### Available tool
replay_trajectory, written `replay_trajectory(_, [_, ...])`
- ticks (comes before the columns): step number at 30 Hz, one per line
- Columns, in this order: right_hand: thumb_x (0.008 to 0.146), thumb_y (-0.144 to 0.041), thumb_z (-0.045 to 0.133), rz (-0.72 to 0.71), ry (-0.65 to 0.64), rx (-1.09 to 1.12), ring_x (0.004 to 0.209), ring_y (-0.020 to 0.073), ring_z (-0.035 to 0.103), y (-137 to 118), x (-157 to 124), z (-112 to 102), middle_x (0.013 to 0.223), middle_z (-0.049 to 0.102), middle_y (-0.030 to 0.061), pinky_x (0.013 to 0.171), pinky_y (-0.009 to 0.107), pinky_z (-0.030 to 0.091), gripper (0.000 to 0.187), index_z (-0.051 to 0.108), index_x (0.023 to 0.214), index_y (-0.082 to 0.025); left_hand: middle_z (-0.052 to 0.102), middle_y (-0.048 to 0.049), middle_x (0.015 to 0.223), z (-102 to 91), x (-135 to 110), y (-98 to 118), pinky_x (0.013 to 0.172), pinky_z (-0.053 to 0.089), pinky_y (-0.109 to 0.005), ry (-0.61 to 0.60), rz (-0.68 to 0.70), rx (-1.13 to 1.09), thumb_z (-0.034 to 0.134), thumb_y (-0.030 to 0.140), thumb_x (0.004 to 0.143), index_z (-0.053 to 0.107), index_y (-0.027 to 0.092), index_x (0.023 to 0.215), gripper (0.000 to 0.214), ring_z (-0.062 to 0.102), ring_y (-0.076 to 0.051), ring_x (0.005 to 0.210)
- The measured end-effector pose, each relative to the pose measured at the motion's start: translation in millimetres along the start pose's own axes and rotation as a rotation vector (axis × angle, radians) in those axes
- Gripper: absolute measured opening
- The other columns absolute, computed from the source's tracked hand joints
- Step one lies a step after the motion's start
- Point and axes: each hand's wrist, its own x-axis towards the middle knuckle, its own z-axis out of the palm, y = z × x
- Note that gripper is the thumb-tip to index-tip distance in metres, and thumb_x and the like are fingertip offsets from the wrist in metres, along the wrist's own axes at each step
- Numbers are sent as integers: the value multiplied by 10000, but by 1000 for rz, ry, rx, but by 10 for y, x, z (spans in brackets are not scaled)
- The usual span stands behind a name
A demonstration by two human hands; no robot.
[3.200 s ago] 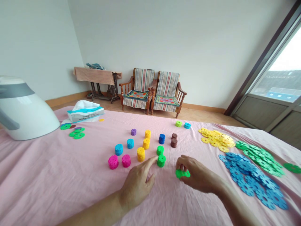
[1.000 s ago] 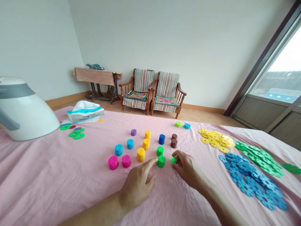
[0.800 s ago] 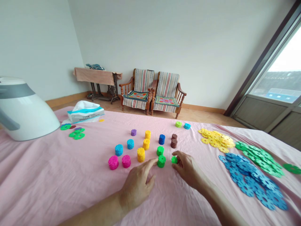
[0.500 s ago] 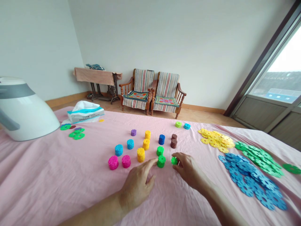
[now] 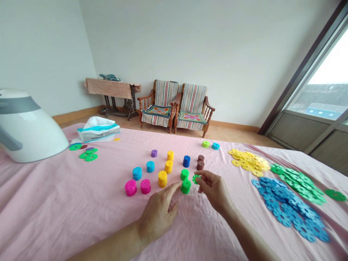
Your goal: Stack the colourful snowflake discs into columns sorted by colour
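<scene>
My right hand (image 5: 214, 188) pinches a green snowflake disc (image 5: 196, 178) between thumb and fingers, held just right of the near green stack (image 5: 186, 186). My left hand (image 5: 160, 210) rests on the pink cloth (image 5: 67, 203), its index finger stretched out and touching that green stack's left side. A second green stack (image 5: 184, 174) stands just behind it. Yellow stacks (image 5: 162, 178), pink stacks (image 5: 131, 187), light blue stacks (image 5: 137, 173), a dark blue stack (image 5: 186, 161) and a brown stack (image 5: 200, 162) stand in rows around them.
Loose discs lie in heaps at the right: yellow (image 5: 250, 161), green (image 5: 299, 179) and blue (image 5: 288, 208). A white appliance (image 5: 24, 127) and a tissue pack (image 5: 98, 129) sit at the far left with a few green discs (image 5: 88, 155). Two wooden chairs (image 5: 176, 107) stand behind.
My right hand has lifted off the cloth and moved left and up with the green disc, closer to the near green stack. My left hand has stayed in place.
</scene>
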Motion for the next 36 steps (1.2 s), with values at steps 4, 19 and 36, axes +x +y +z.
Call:
replay_trajectory(4, [764,-345,593,32,-180,134,491,108,566,-65,-63,0,560,556,-37,487,226,422,240,611,902,-149,666,-29,961,-5,-13,17,760,481,-269,87,-35,-32,463,133,817,534,213,1073,278,620,-161,801])
replay_trajectory(19, [746,-77,556,-266,-296,-140,660,100,572,-325,-328,215,776,628,-12,632,221,463,224,565,936,-195,464,51,585,-29,28,34,445,322,-176,20,-194,-433,419,418,903,485,170,746,301,423,-80,478])
replay_trajectory(36, [751,-245,618,-229,87,-147,605,118,497,-132,-126,124,698,536,-16,576,243,433,214,571,949,-179,634,-23,795,23,-9,-59,425,416,-191,113,-176,-373,483,338,874,528,203,1056,231,533,-98,476])
